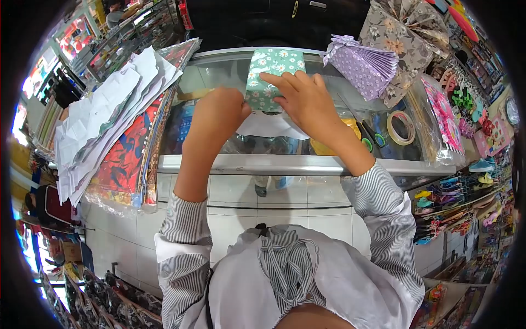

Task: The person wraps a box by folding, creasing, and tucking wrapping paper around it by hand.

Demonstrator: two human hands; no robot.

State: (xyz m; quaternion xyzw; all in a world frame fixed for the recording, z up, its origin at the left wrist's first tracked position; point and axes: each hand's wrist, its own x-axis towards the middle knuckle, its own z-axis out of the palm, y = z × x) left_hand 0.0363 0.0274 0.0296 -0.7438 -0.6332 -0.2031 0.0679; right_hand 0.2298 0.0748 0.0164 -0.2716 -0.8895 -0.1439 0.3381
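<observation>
Floor: pale square tiles (323, 219), between the wearer and the bench. At 7 o'clock, dark hanging goods in clear plastic (104, 296).

Bench (230, 163): glass-topped, with a metal near edge; both forearms reach over it.

Left hand (219, 112): just left of 12 o'clock, fingers curled in at the near left corner of the package; whether they pinch paper cannot be told.

Right hand (309, 104): just right of 12 o'clock, fingers spread, index finger laid across the package top, thumb at its near right part.

White paper (268, 129): one piece, at the near end of the package, between the wrists.

Green daisy-print package (279, 57): one, at 12 o'clock, lying flat on the glass under the right fingers.

Scissors (377, 137): one pair, black-and-green handles, 1 o'clock, near the right wrist.

Tape roll (390, 129): one, lying flat, just right of the scissors.

Crumpled white sheets (101, 115): at 10 o'clock, over patterned sheets (123, 164) in clear plastic, crowding the left end.

Pink package (438, 109): 2 o'clock, right end.

Purple pleated package (364, 71): 1 o'clock, beside a grey floral package (383, 35) with a fanned top.

Room: black surface (263, 22) beyond the bench at 12; racks of small coloured goods (474, 104) at 2 to 4; a distant person (115, 15) at 11.
</observation>
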